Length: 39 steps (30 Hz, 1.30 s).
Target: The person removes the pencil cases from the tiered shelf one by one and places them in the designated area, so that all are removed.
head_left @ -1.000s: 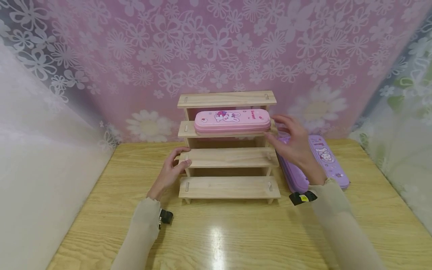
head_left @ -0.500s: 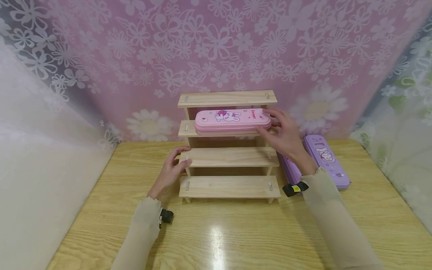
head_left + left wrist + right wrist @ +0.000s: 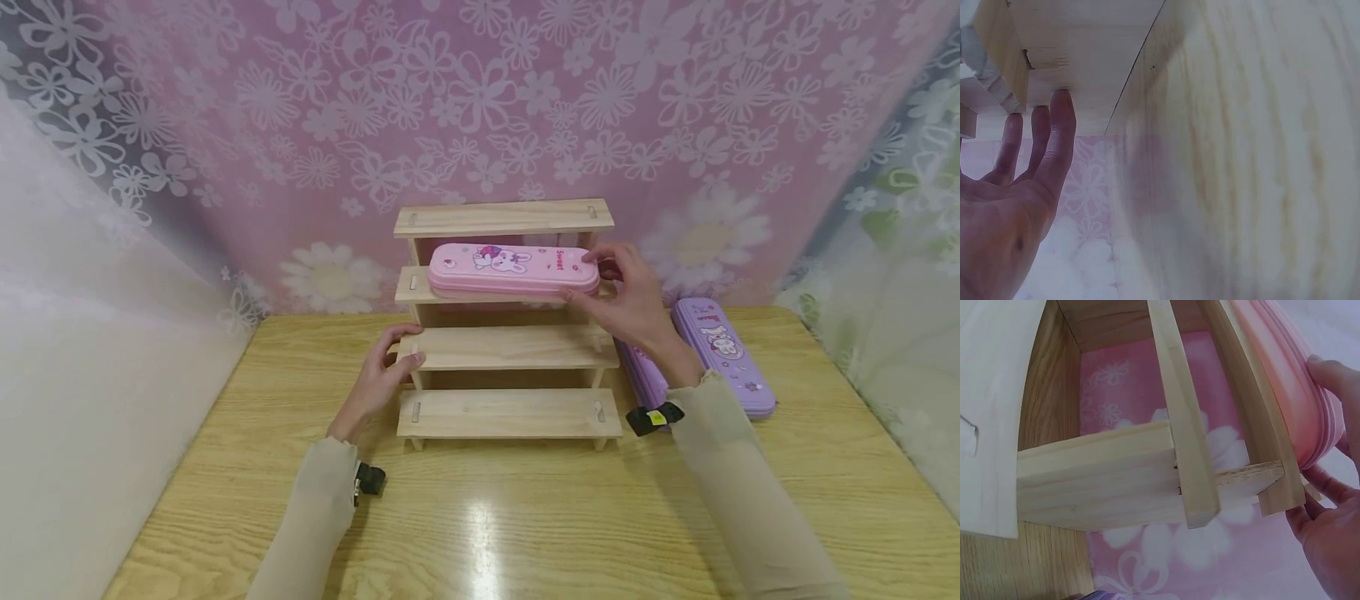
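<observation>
A four-step wooden display shelf [image 3: 510,414] stands on the table against the pink backdrop. On its second step from the top lies a pink pencil case [image 3: 480,271] with a rabbit print and the word "Sweet". My right hand [image 3: 633,300] pinches the right end of that case, thumb at the front and fingers over the top and end. In the right wrist view, the thumb presses the zipped side of the case [image 3: 1285,381]. My left hand [image 3: 380,375] holds the left end of the second step from the bottom. Its fingers [image 3: 1060,131] reach against the wood in the left wrist view.
Two purple pencil cases lie on the table [image 3: 480,517] to the right of the shelf. The outer purple case [image 3: 723,354] shows a cartoon print; the inner purple case [image 3: 645,375] is partly hidden by my right forearm. A flowered cloth [image 3: 480,100] hangs close behind the shelf.
My right hand has moved left from beside the pink pencil case onto its right end. The case has shifted slightly left and forward. My left hand has stayed put.
</observation>
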Tool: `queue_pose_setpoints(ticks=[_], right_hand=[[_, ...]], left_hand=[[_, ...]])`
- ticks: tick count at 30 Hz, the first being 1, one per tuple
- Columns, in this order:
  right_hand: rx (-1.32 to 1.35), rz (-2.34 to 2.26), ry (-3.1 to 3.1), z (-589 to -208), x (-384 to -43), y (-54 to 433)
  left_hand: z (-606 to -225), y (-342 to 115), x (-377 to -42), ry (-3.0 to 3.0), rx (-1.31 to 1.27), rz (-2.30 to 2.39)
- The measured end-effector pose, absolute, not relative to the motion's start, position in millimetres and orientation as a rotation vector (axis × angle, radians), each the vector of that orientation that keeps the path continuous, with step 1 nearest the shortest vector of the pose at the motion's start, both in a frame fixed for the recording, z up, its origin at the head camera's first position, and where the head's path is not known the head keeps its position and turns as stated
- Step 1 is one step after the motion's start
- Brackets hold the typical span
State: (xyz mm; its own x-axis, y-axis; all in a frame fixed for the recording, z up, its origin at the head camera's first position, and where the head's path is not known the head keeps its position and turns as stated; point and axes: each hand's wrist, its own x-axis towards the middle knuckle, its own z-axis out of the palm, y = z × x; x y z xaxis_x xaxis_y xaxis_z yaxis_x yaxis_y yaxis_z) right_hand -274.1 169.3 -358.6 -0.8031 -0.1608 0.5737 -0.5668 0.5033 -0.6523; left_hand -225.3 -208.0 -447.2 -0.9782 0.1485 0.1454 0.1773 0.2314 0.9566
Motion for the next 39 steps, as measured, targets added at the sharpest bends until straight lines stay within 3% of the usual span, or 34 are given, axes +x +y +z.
queue_pose_setpoints(ticks=[24,39], right_hand=[[0.553,1.539,-2.459,-349,-265,170],[0.685,1.248,-2.285,-352,-243,180]], left_hand=[[-449,-207,-227,-2.442,-0.336,-1.888],[-452,-209,-227,-2.434,-0.347,-1.893]])
